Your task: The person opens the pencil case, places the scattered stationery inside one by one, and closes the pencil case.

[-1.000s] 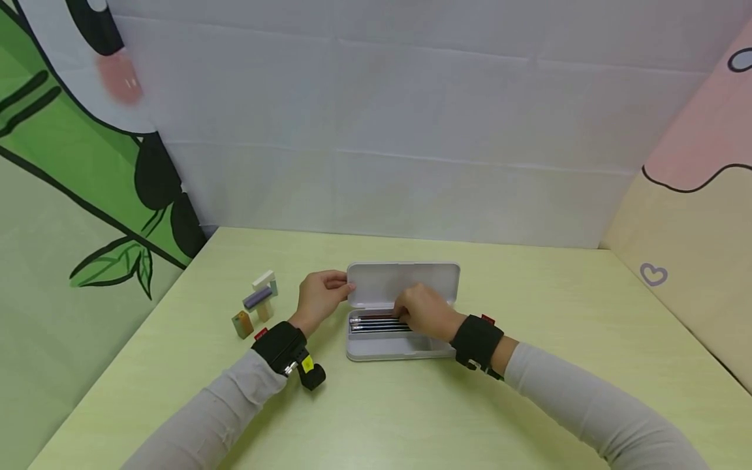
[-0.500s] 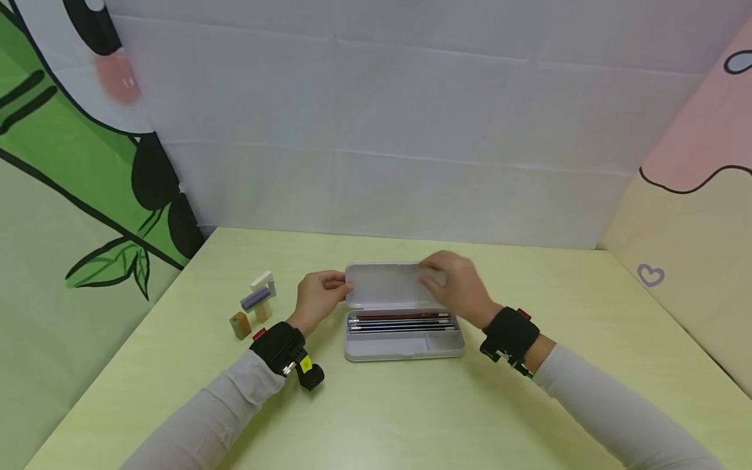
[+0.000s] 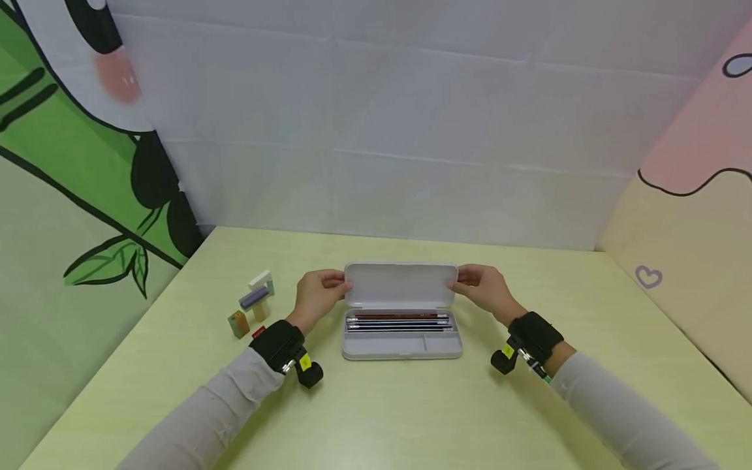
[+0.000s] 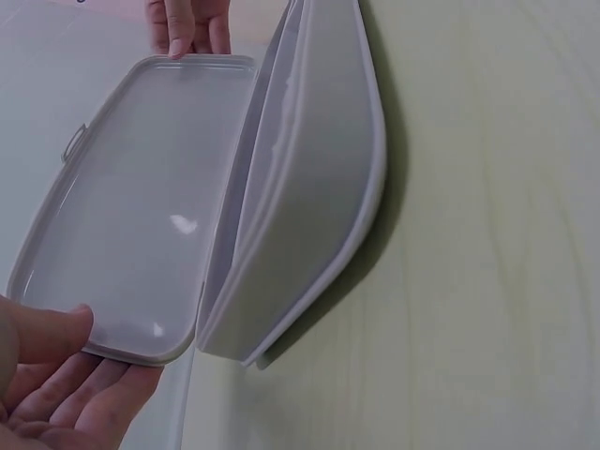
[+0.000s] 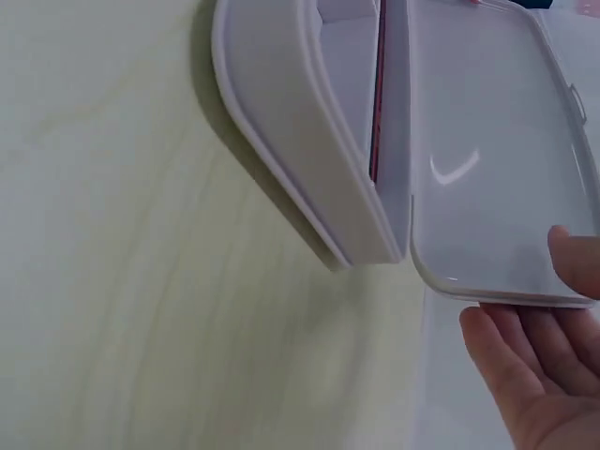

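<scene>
A white pencil case [image 3: 382,346] lies open on the table, its lid [image 3: 401,285] raised at the back. Several pencils [image 3: 399,323] lie side by side in the rear compartment, one of them reddish-brown. My left hand [image 3: 320,297] pinches the lid's left end, thumb on the inner face and fingers behind, as the left wrist view shows. At the opposite end my right hand [image 3: 484,290] holds the lid the same way; in the right wrist view its thumb [image 5: 574,261] lies over the inner face. The front compartments of the case hold nothing visible.
Left of my left hand stand several small blocks: a white one [image 3: 260,279], a purple one [image 3: 254,297] and an orange-green one [image 3: 239,324]. A white cloth wall [image 3: 382,196] rises behind the pale table [image 3: 399,418], with printed panels at both sides.
My right hand has left the pencils, risen past the lid and moved right to grip the lid's right end. My left hand has stayed at the left end.
</scene>
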`<move>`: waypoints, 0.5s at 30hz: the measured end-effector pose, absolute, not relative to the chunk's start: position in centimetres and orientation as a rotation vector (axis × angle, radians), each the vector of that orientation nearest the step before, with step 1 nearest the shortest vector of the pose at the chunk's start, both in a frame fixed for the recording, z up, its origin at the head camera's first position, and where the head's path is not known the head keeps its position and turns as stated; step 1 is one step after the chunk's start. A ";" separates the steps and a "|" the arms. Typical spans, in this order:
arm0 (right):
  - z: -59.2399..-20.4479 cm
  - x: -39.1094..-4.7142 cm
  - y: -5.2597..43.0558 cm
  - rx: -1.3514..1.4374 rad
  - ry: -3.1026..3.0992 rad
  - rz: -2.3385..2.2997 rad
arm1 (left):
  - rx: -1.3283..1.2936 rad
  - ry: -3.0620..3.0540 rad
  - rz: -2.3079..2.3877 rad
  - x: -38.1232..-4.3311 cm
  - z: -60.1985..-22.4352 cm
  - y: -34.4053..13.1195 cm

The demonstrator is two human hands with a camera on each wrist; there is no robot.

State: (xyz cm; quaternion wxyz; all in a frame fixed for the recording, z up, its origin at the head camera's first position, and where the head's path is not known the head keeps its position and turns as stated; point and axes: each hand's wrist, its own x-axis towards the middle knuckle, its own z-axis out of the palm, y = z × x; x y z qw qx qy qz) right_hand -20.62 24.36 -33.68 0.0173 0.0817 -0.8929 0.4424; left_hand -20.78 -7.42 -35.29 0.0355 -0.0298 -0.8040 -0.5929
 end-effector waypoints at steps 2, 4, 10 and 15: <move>-34.2 -20.5 24.2 0.239 -2.749 1.464 | -0.118 -2.467 -1.804 -20.8 -35.2 -7.4; -34.4 -20.5 24.1 0.219 -2.721 1.533 | -0.146 -2.470 -1.783 -20.8 -35.0 -7.3; -34.7 -20.4 24.0 0.177 -2.707 1.591 | -0.171 -2.560 -1.642 -20.4 -34.6 -7.5; -34.5 -20.5 24.0 0.222 -2.717 1.600 | -0.243 -2.646 -1.416 -19.5 -33.3 -8.2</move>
